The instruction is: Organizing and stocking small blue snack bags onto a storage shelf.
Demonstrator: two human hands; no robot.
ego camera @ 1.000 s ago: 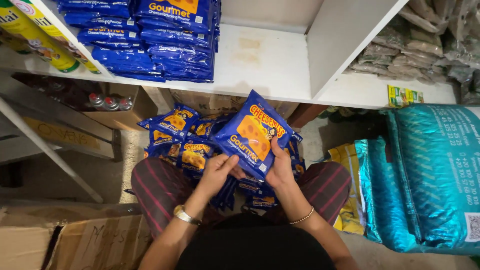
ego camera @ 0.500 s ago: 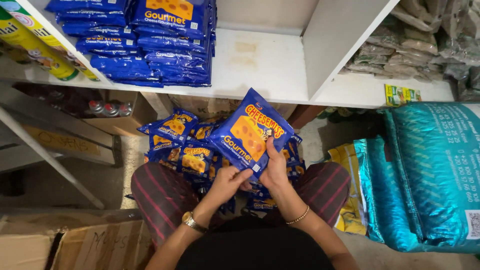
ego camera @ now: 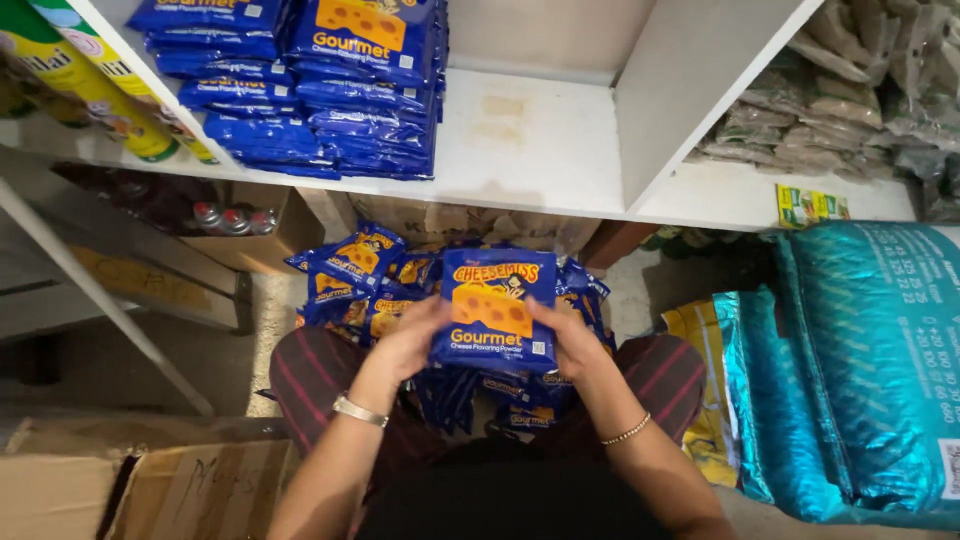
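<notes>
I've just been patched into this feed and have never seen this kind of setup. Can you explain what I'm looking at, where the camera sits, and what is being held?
There is no machine here: these are a person's two bare hands, filmed by a camera worn on the head and looking down. The left hand and right hand each grip a side of one blue packet with an orange cheese picture, held flat and facing the camera. Below it, a pile of the same packets rests on the person's lap. Above is a white shelf carrying neat stacks of blue packets. To the right stand shiny teal sacks; a cardboard box sits at lower left.
</notes>
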